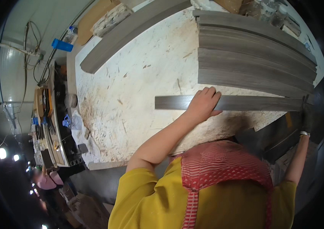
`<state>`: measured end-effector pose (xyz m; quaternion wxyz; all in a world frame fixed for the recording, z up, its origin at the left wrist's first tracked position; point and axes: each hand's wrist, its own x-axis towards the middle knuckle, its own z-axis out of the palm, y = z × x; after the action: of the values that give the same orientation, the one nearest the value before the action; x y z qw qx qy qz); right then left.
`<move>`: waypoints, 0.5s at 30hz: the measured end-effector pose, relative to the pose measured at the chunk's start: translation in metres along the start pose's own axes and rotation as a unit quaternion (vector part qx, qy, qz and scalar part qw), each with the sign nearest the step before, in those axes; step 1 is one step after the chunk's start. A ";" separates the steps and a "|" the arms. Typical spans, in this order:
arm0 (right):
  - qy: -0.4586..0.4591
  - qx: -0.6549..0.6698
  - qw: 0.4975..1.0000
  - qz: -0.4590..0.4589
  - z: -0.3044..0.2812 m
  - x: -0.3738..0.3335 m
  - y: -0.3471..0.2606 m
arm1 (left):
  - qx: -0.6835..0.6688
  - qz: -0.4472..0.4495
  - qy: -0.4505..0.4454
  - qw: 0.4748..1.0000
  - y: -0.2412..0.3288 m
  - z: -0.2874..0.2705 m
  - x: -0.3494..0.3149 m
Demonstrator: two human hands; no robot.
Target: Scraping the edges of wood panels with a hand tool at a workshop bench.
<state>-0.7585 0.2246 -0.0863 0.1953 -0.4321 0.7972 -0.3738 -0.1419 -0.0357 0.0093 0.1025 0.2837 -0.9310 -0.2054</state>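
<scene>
Hands (203, 103) on long grey strip (259, 103)

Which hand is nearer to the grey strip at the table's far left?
Left. The left hand, across the near strip, is right of the far left strip and nearer the body; the gloved right hand is farther right, at the near strip's right end.

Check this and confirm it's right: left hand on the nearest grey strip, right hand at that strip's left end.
One error: in the head view, the right hand is at the right end of the nearest grey strip, not the left. The left hand is on that strip, as stated.
</scene>
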 end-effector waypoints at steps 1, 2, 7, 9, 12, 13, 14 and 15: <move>0.026 0.208 0.976 0.059 0.011 -0.001 -0.010 | -0.036 -0.019 -0.062 0.997 -0.005 -0.008 -0.001; 0.050 0.409 0.904 0.114 0.024 -0.001 -0.031 | -0.030 -0.014 -0.057 0.998 -0.006 -0.017 -0.004; -0.002 0.572 0.819 0.048 0.030 -0.018 -0.162 | 0.000 -0.031 0.059 0.998 -0.017 -0.085 -0.041; 0.007 0.548 0.836 0.022 0.042 -0.018 -0.195 | 0.046 -0.089 0.102 0.990 -0.042 -0.122 -0.049; -0.051 0.575 0.814 0.070 0.066 -0.025 -0.217 | 0.101 -0.175 0.195 0.960 -0.091 -0.165 -0.059; -0.008 0.563 0.822 0.089 0.075 -0.026 -0.212 | 0.098 -0.203 0.226 0.948 -0.113 -0.172 -0.065; -0.003 0.564 0.821 0.085 0.082 -0.028 -0.212 | 0.097 -0.234 0.256 0.933 -0.135 -0.178 -0.072; -0.027 0.550 0.831 0.077 0.089 -0.030 -0.215 | 0.121 -0.254 0.272 0.920 -0.154 -0.184 -0.083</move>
<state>-0.5691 0.1370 0.0210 0.4500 -0.2000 0.4847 -0.7229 0.0573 -0.1643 0.0997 0.2605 0.5659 -0.7818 -0.0250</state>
